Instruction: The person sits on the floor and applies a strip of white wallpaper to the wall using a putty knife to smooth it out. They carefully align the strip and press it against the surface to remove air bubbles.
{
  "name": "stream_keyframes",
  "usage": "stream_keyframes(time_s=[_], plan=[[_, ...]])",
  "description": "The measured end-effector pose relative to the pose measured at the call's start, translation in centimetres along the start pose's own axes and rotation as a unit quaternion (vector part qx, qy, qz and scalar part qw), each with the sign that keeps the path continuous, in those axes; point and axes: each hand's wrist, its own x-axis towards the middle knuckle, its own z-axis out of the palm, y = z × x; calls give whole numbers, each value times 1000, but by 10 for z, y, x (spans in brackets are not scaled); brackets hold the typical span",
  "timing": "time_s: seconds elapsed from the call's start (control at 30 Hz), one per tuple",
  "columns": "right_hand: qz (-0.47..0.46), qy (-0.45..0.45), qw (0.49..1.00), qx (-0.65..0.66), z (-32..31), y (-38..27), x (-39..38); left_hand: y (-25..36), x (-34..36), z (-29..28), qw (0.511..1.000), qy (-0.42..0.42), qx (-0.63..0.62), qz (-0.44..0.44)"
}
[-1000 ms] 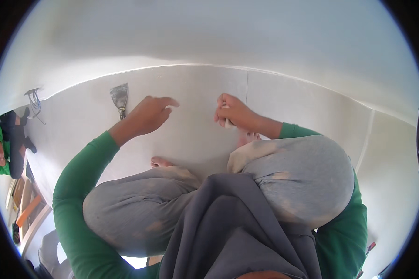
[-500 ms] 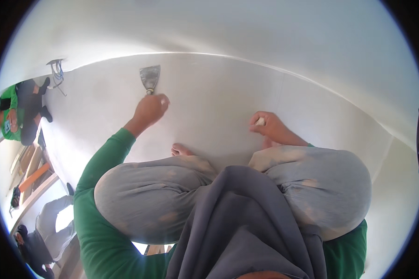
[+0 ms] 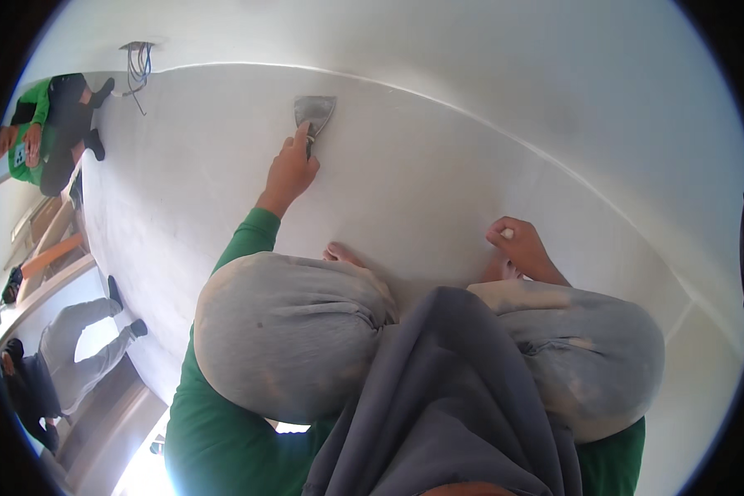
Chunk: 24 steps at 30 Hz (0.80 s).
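Observation:
My left hand [image 3: 292, 172] is wrapped round the handle of a putty knife [image 3: 314, 111]. Its index finger stretches along the handle toward the blade. The knife's wide grey blade rests on or just over the pale grey surface, ahead and left of me, and points away from me. My right hand [image 3: 524, 250] is curled closed above my right knee, apart from the knife. A small whitish lump [image 3: 507, 234] shows between its thumb and index finger; what it is I cannot make out. My left foot [image 3: 344, 254] is bare beside my knee.
A bright seam [image 3: 438, 101] runs where the grey surface meets the white wall [image 3: 488, 58]. Loose wires [image 3: 138, 68] hang from an opening at the upper left. One person in green [image 3: 37, 136] sits at the far left; another in grey trousers [image 3: 78, 335] is nearer, beside wooden boards [image 3: 45, 285].
My left hand and the putty knife have moved away from me, with the index finger now extended along the handle. The right hand is nearer my knee. The whole view has shifted.

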Motion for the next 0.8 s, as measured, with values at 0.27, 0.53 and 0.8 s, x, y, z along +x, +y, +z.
stream_keyframes(time_s=[0.27, 0.53, 0.8], plan=[[63, 29, 997, 23, -14, -1, -18, 61, -72, 26, 999, 10, 30, -21], [31, 136, 984, -113, -34, 12, -17, 118, 20, 5, 996, -8, 81, 36], [-34, 34, 999, -9, -143, -18, -53, 157, 16, 1, 994, -40, 94, 45]])
